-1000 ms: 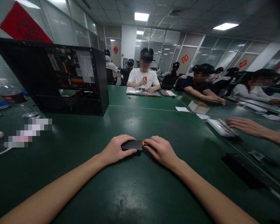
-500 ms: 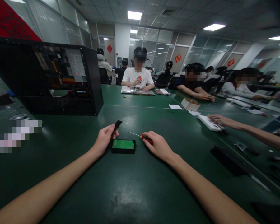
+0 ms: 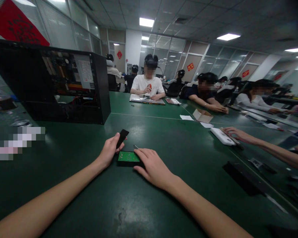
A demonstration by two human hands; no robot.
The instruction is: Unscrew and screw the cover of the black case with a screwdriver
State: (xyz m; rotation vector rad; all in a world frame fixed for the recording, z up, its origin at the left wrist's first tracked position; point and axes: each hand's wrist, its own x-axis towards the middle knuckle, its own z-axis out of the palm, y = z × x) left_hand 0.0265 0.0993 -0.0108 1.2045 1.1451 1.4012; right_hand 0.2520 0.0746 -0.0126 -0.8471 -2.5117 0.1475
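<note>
While the left hand (image 3: 109, 149) pinches a flat black plastic cover (image 3: 122, 138) between thumb and fingertips, the right hand (image 3: 151, 167) lies with loosely curled fingers over a thin metal screwdriver (image 3: 135, 146). Just beside both sets of fingertips, a shallow black case with a green circuit board (image 3: 128, 158) lies on the dark green table (image 3: 129, 205).

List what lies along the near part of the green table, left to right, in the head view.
Left hand holding the black cover → open case with green circuit board → right hand → black strip.
</note>
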